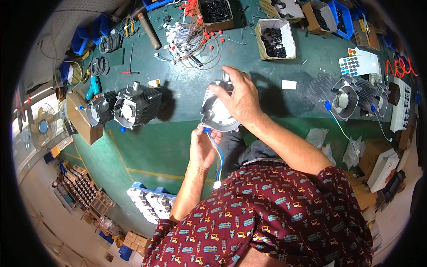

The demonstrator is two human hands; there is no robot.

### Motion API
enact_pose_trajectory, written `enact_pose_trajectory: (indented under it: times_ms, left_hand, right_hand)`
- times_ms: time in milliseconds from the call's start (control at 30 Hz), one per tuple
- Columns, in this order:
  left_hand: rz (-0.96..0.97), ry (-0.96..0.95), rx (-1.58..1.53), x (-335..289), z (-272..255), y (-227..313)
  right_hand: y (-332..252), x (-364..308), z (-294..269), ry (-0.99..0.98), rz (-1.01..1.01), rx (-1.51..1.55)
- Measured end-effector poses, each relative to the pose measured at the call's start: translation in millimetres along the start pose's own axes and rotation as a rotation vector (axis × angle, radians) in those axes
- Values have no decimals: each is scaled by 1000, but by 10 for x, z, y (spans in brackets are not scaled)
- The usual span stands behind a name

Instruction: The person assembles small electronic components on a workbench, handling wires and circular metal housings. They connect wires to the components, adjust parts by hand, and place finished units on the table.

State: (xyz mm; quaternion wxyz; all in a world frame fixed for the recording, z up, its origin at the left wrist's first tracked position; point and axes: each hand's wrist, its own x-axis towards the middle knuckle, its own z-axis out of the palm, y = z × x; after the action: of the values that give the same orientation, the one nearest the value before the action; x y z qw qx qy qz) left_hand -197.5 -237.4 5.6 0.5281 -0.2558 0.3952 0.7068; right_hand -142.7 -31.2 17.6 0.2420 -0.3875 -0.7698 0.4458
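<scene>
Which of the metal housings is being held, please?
The middle housing: the right hand grips it, the left hand is at its blue fitting; the others sit untouched to either side.

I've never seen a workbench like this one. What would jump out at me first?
Probably the grey metal housing near the middle, at the bench's near edge, with the person's right hand gripping its upper part and the left hand at its lower edge. Next, the tangle of wires with red and white ends farther back on the green bench, and the patterned maroon shirt filling the lower part of the view.
</scene>
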Motion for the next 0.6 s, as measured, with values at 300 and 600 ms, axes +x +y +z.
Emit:
enact_pose_trajectory:
  times_ms: [300, 600]
  left_hand:
    - [-115, -26, -141, -31, -3, 75]
    - [85, 71, 348, -220, 116, 199]
  right_hand:
    - [22, -24, -2, -14, -13, -15]
    - [6, -64, 19, -14, -18, 74]
